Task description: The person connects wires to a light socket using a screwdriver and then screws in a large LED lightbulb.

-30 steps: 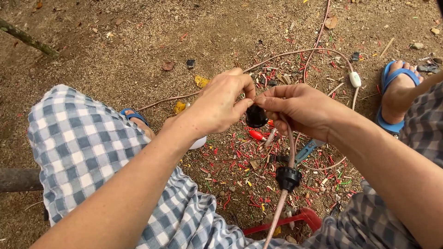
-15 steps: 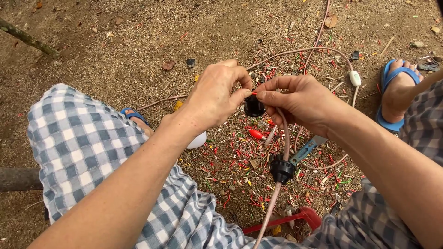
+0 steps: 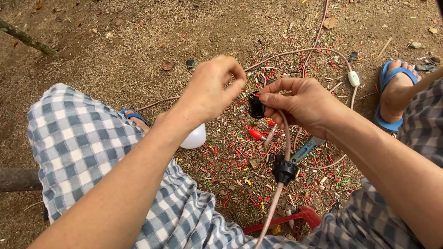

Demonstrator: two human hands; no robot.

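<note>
Above littered dirt: right hand [image 3: 302,103] fingers grasp black socket [image 3: 256,107]; left hand [image 3: 213,87] fingers pinch its edge.

Left hand [image 3: 214,90] pinches with its fingertips; right hand [image 3: 302,103] keeps a closed grip.

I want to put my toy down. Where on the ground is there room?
Bare dirt lies at the top left, between the stick and the pinkish cable. Under the hands, around the white bulb and red-handled tool, wire scraps crowd the ground.
</note>
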